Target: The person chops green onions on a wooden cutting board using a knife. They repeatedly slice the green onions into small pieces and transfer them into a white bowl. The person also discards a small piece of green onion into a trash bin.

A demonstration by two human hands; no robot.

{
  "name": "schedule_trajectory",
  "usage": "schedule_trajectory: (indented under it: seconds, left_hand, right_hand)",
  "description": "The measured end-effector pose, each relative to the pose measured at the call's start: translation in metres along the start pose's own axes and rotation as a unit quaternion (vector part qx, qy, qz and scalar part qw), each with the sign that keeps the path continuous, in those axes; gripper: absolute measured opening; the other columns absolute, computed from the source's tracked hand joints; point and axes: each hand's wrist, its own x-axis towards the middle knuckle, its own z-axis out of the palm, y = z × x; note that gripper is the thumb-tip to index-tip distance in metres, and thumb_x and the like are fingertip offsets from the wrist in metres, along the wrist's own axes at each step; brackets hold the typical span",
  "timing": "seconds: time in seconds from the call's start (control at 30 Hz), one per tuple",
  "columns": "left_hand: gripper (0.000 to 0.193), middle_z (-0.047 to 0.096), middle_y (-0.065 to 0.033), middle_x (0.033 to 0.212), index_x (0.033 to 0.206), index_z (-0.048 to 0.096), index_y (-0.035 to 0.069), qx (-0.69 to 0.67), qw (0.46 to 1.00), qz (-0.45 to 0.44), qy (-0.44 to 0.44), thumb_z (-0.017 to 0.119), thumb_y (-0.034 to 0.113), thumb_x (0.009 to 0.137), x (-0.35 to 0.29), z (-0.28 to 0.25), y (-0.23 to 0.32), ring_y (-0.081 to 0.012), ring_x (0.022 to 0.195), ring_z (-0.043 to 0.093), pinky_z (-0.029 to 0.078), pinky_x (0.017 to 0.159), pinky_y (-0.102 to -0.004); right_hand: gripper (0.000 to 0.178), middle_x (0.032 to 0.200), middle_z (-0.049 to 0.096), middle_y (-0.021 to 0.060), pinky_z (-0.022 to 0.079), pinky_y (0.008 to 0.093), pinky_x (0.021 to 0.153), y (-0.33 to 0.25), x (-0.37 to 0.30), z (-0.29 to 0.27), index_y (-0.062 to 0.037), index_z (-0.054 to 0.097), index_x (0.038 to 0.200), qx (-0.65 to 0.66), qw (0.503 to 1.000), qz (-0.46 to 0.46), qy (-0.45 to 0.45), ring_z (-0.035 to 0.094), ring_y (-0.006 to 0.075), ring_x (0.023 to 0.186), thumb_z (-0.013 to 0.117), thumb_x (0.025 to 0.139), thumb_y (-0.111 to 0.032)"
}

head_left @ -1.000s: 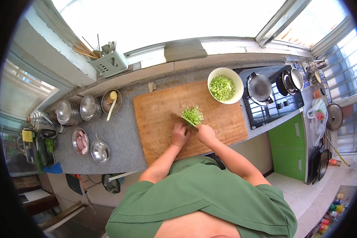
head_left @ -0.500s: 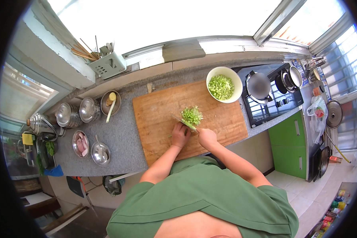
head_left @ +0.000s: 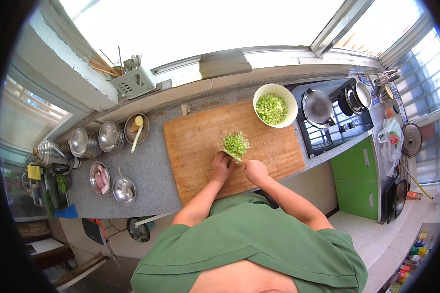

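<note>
A wooden cutting board [head_left: 193, 141] lies on the counter in front of me. My right hand [head_left: 255, 171] is closed around the handle of a knife [head_left: 232, 155], whose blade angles up and left over the board. Against the blade's near side, my left hand [head_left: 222, 167] has its fingers curled down on green stalks, mostly hidden under it; a thin green tip pokes out to its left. Just beyond the blade sits a heap of chopped green pieces [head_left: 236, 144]. A white bowl [head_left: 294, 108] filled with chopped green pieces overlaps the board's far right corner.
To the right is a black gas stove [head_left: 318, 139] with a pan [head_left: 318, 106] on it. Metal bowls [head_left: 108, 136] stand on the counter at left, one holding pale pink meat [head_left: 101, 178]. A utensil holder [head_left: 134, 82] is by the window.
The knife blade has shifted slightly and shows less of its far end. Both hands stay almost in place, and the heap looks nearly the same.
</note>
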Motion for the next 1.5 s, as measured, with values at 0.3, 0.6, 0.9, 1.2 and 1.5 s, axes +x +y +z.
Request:
schedule_trajectory:
  seconds: [0.3,0.6,0.9,1.2,1.5]
  left_hand:
    - [0.011,0.061,-0.0120,0.092,0.079,0.064,0.005,-0.008,1.000,-0.002,-0.015,0.069,0.004,0.069,-0.005,0.003,-0.005,-0.0329,0.091,0.059,0.051,0.081,-0.0421]
    - [0.011,0.062,-0.0118,0.093,0.079,0.064,0.005,-0.012,1.000,0.003,0.000,0.069,0.005,0.069,-0.004,0.003,-0.006,-0.0327,0.094,0.060,0.052,0.082,-0.0421]
    - [0.012,0.061,-0.0128,0.095,0.080,0.063,0.004,-0.006,1.000,0.000,-0.020,0.069,0.005,0.070,-0.004,0.002,-0.006,-0.0335,0.093,0.059,0.051,0.082,-0.0423]
    - [0.010,0.061,-0.0137,0.094,0.079,0.063,0.004,-0.016,1.000,0.008,-0.008,0.067,0.004,0.070,-0.004,0.000,-0.003,-0.0345,0.095,0.058,0.051,0.082,-0.0431]
    - [0.012,0.061,-0.0130,0.093,0.080,0.064,0.004,-0.013,1.000,0.005,-0.022,0.070,0.004,0.070,-0.002,0.001,-0.005,-0.0337,0.092,0.059,0.050,0.080,-0.0434]
  right_hand:
    - [0.028,0.091,0.069,0.0237,0.054,0.0497,0.080,0.004,0.022,0.022,-0.0115,0.072,0.105,0.028,0.999,0.020,0.008,0.067,0.0399,0.088,0.056,0.082,-0.011]
    - [0.031,0.090,0.069,0.0239,0.053,0.0501,0.080,-0.006,-0.001,-0.006,-0.0117,0.072,0.108,0.021,1.000,0.013,-0.014,0.067,0.0405,0.090,0.056,0.082,-0.011]
    - [0.029,0.092,0.069,0.0251,0.053,0.0488,0.083,0.001,0.022,0.015,-0.0080,0.072,0.106,0.020,0.997,0.052,-0.044,0.067,0.0404,0.093,0.056,0.081,-0.009]
    - [0.031,0.088,0.068,0.0256,0.054,0.0506,0.080,0.000,-0.002,0.002,-0.0135,0.074,0.106,0.045,0.999,0.015,0.005,0.067,0.0418,0.087,0.056,0.081,-0.011]
    - [0.023,0.093,0.069,0.0272,0.054,0.0494,0.082,-0.002,0.024,0.016,-0.0026,0.073,0.095,0.002,0.995,0.088,-0.038,0.068,0.0407,0.091,0.061,0.079,-0.013]
